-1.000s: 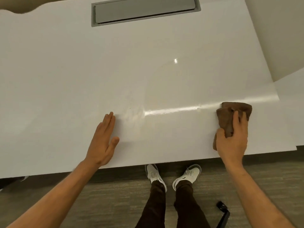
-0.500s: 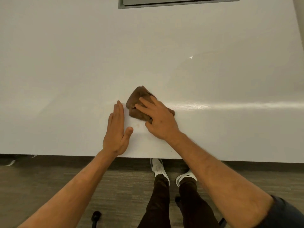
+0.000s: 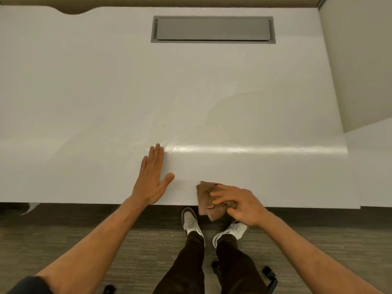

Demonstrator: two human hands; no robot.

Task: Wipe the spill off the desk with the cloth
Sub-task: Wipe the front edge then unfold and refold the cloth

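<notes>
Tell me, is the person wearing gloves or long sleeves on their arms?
No gloves. The left hand and right hand are bare, and so are both forearms. Only a dark short sleeve edge shows on the left upper arm. No watch or rings visible.

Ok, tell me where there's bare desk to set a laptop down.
Bare white desk runs from the grey hatch down to the glossy streak. The near edge is crowded: the left hand lies flat there, and the right hand grips the brown cloth, which hangs over the edge.
</notes>
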